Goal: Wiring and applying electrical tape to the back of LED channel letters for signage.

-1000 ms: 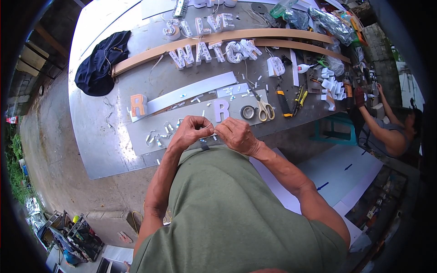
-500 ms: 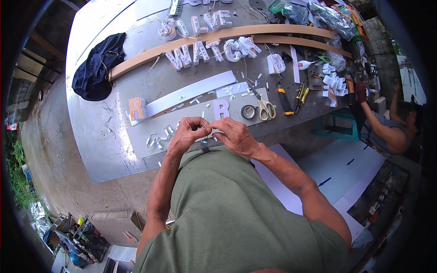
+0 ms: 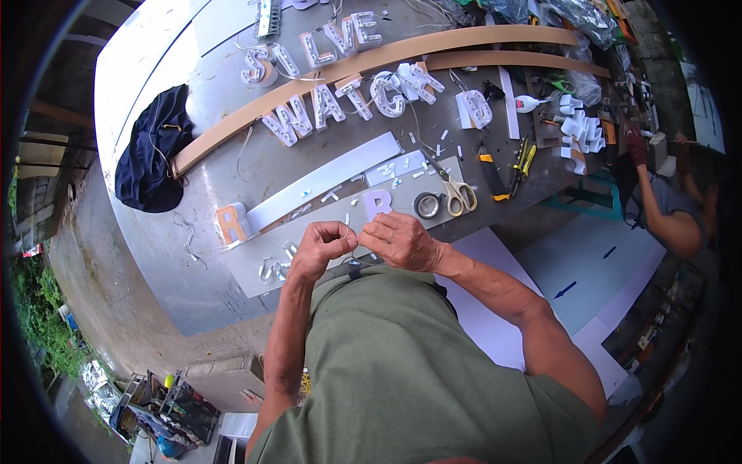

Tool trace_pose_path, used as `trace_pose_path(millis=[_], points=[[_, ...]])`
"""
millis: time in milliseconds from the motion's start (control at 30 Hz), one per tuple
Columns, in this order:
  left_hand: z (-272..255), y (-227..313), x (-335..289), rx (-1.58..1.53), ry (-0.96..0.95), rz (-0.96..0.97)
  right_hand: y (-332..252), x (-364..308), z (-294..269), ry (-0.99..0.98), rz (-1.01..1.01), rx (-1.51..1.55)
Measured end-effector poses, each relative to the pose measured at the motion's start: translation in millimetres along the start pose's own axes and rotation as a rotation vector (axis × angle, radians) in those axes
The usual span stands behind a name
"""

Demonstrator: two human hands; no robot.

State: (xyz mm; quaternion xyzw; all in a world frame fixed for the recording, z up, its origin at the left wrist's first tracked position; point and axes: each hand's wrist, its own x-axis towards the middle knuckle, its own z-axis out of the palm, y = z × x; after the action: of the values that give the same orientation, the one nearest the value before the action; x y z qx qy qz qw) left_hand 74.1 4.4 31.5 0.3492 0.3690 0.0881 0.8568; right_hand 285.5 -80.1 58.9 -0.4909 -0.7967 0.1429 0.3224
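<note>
My left hand [image 3: 323,246] and my right hand [image 3: 402,242] meet at the table's near edge, in front of my green shirt. Both are closed in a pinch on a thin pale wire [image 3: 354,251], mostly hidden by the fingers. Just beyond the right hand lies a flat lilac letter-shaped piece [image 3: 378,203]. To its right are a roll of black tape [image 3: 427,205] and scissors [image 3: 461,198] with cream handles. Small white LED modules [image 3: 272,271] on wires lie left of my left hand.
Rows of white letter-shaped shells [image 3: 328,104] stand farther back beside long brown strips [image 3: 495,36]. A dark cloth [image 3: 152,147] lies at left. A yellow-black cutter [image 3: 491,172] and pliers [image 3: 523,166] lie at right. Another person's arm [image 3: 653,197] shows at far right.
The whole view has shifted and tilted a little, so the table sits differently in it. My hands stay pinched together, with only slight finger movement.
</note>
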Motion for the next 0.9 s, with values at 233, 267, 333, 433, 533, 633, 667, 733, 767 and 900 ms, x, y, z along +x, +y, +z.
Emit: trace_pose_path(millis=[233,267,333,433,533,633,667,733,767,900], points=[[-2,30,17,0.487,0.054,0.066,10,11,10,-0.146,1.204,1.201],[-4,32,19,0.482,0.042,0.026,15,8,16,-0.148,1.284,1.329],[-12,25,23,0.380,0.077,-0.003,20,12,19,-0.173,1.387,1.503],[-18,26,26,0.306,0.097,-0.062,23,22,18,-0.199,1.117,1.126],[-19,26,32,0.212,0.109,-0.107,31,26,14,-0.177,0.952,0.930],[-19,28,39,0.131,0.112,-0.139,38,32,4,-0.160,0.758,0.779],[-20,29,40,0.122,0.105,-0.162,40,33,2,-0.135,0.712,0.803],[-19,31,43,0.134,0.095,-0.155,53,39,-5,-0.002,0.591,0.706],[-19,32,43,0.146,0.086,-0.147,67,46,-10,0.101,0.516,0.587],[-22,33,43,0.119,0.079,-0.169,179,84,-47,0.283,0.535,-0.053]])
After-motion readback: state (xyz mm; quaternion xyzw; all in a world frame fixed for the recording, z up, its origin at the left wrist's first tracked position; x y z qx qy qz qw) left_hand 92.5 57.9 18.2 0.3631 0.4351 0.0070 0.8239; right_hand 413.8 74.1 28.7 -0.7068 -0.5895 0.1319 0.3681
